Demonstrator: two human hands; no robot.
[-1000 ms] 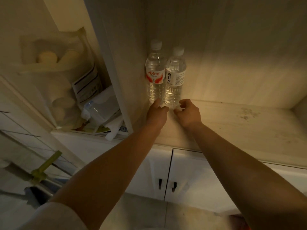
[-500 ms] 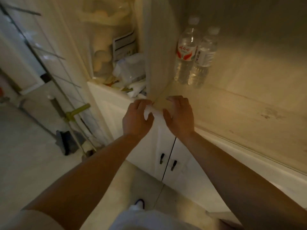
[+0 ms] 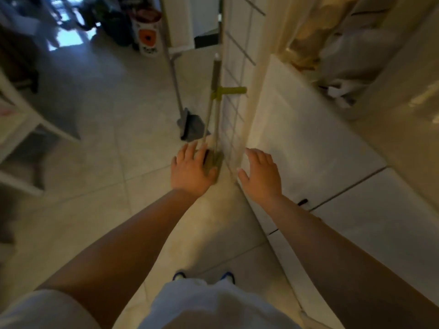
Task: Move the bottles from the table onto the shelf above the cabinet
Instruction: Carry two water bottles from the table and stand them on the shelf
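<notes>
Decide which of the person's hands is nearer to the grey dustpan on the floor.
Left. The left hand appears just below the grey dustpan in the image; the right hand is further right, by the white cabinet.

You are standing in a home, likely a utility corner: pale tiled floor, white cabinet doors, a mop and dustpan leaning by the tiled wall.

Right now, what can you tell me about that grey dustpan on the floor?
The dustpan is dark grey, plastic by its look, standing on the pale tiled floor with its scoop down and a long thin pale handle rising upward at a tilt. It sits beside a tiled wall, next to a green-clipped mop. Neither hand touches it.
</notes>
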